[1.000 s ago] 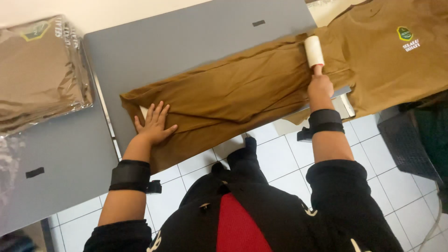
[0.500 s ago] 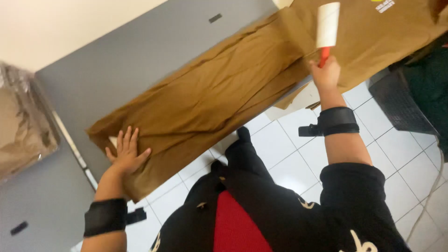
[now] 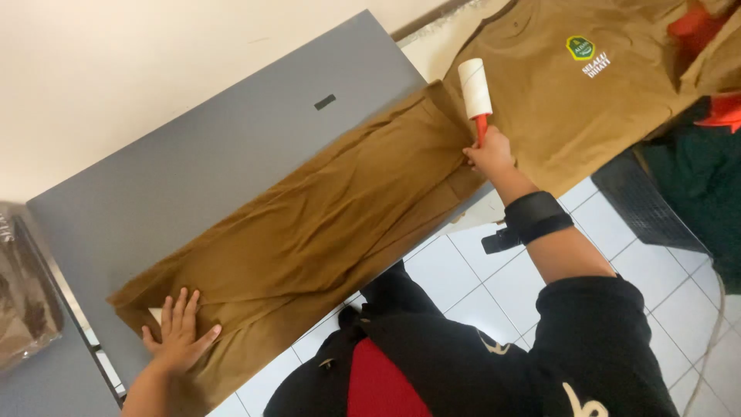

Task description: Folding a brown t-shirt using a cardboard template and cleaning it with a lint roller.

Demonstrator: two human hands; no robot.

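Note:
A brown folded garment [image 3: 332,224] lies stretched along a grey table [image 3: 193,162]. My left hand [image 3: 179,333] presses flat on its near left end, fingers spread. My right hand [image 3: 488,153] grips the red handle of a lint roller [image 3: 475,91], whose white roll rests on the garment's right end. A black band wraps each wrist.
A second brown shirt [image 3: 587,85] with a small green badge lies spread at the right. A bagged brown garment [image 3: 27,293] sits at the far left on another grey surface. Dark green cloth [image 3: 695,193] and a dark basket [image 3: 648,205] stand at right over white floor tiles.
The view has swung, so the table now runs diagonally. My right hand has kept the roller at the garment's right end; my left hand stays flat on the left end.

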